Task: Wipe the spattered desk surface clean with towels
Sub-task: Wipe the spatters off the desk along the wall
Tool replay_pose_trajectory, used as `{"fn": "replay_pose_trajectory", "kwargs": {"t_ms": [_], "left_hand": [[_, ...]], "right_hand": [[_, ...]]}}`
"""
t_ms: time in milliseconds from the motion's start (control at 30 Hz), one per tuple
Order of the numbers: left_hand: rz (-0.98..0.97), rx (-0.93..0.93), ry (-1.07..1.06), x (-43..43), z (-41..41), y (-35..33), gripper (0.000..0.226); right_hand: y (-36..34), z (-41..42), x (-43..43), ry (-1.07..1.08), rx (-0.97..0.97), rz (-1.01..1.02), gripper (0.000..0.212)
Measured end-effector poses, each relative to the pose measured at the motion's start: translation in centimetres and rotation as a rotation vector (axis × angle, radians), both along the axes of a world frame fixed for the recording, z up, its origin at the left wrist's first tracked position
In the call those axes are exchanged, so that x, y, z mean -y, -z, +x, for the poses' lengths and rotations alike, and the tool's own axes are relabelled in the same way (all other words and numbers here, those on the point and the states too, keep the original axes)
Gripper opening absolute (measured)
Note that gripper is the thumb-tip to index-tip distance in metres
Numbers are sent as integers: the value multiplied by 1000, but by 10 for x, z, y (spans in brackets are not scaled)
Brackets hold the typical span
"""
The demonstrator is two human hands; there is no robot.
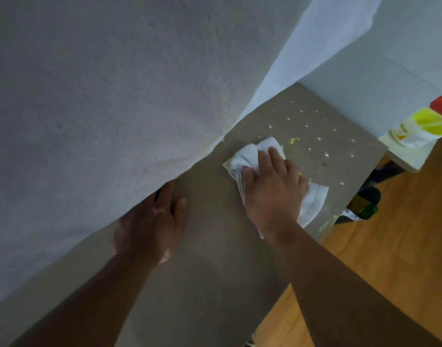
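Note:
A grey-brown desk [214,259] runs along a wall. My right hand [272,191] presses flat on a crumpled white towel [250,154] lying on the desk surface, fingers spread over it. Beyond the towel, white droplets [317,139] and a yellow-green smear [293,140] spatter the far part of the desk. My left hand [152,221] rests palm down on the desk close to the wall, fingers apart, holding nothing.
A textured white wall [102,96] fills the left and top. At the right, a white ledge [405,159] carries bottles with yellow [427,123] and red [441,105] caps. Wooden floor [390,234] lies beyond the desk's right edge, with dark objects [367,201] on it.

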State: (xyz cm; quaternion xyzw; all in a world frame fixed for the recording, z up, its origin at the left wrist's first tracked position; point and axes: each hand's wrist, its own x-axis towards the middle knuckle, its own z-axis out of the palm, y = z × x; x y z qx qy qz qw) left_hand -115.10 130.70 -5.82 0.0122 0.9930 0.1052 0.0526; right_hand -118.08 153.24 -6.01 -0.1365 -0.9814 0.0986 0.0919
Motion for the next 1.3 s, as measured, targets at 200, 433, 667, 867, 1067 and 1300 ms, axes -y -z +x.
{"fn": "replay_pose_trajectory", "kwargs": {"t_ms": [200, 433, 667, 867, 1067, 1300], "left_hand": [[-25, -73, 19, -1, -4, 6, 65], [-9, -125, 26, -6, -4, -2, 59], [-32, -92, 14, -5, -5, 2, 67], [-40, -132, 24, -7, -5, 2, 69], [-59, -136, 60, -8, -9, 3, 70], [-44, -199, 76, -10, -10, 5, 70]], "right_hand": [[4, 33, 24, -339, -18, 14, 50], [-1, -24, 18, -662, 34, -42, 52], [-11, -82, -10, -292, 137, -83, 52], [-18, -97, -89, 108, 154, -133, 52], [-19, -74, -73, 141, 178, -117, 50], [-14, 9, -6, -64, 164, -54, 51]]}}
